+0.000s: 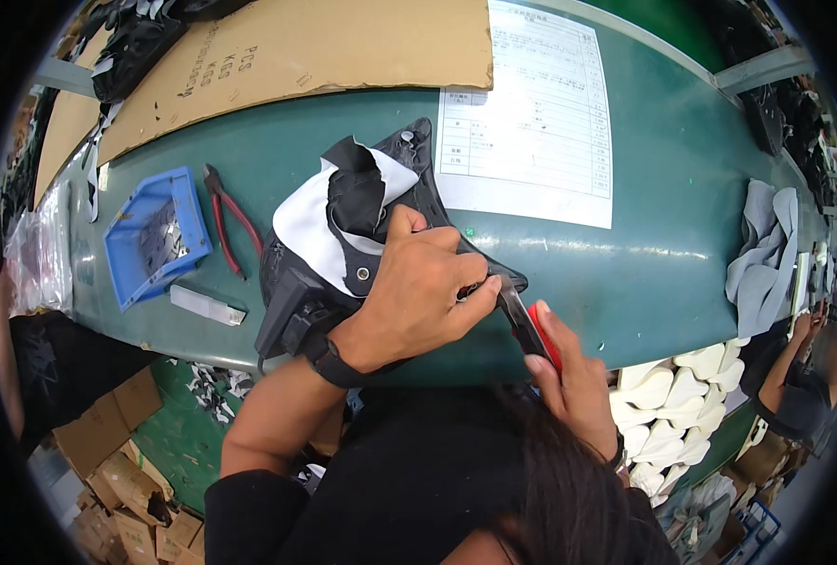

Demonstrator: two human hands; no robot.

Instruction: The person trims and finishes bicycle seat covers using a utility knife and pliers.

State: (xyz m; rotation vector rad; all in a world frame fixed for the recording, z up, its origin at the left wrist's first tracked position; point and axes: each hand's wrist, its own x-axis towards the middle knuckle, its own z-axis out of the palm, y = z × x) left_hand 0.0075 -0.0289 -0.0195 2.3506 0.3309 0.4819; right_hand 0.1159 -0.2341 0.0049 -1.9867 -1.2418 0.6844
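Observation:
A black, pointed, padded piece (425,193) with a white panel (307,221) and a metal eyelet lies on the green table in front of me. A loose flap of black material stands up from its middle. My left hand (423,287) is closed over its right side, fingers curled and pinching the black material near the edge. In my right hand (569,381) is a knife (529,334) with a red and dark handle and a grey metal front. Its front end meets the black edge right beside my left fingertips; the exact contact is hidden.
Left of the piece are red-handled pliers (224,221), a blue bin (150,184) with small metal pieces and a small pale block (207,305). Cardboard (343,47) and a printed sheet (531,179) lie behind. Grey cloth (762,254) is at right; white pads (673,405) are stacked below.

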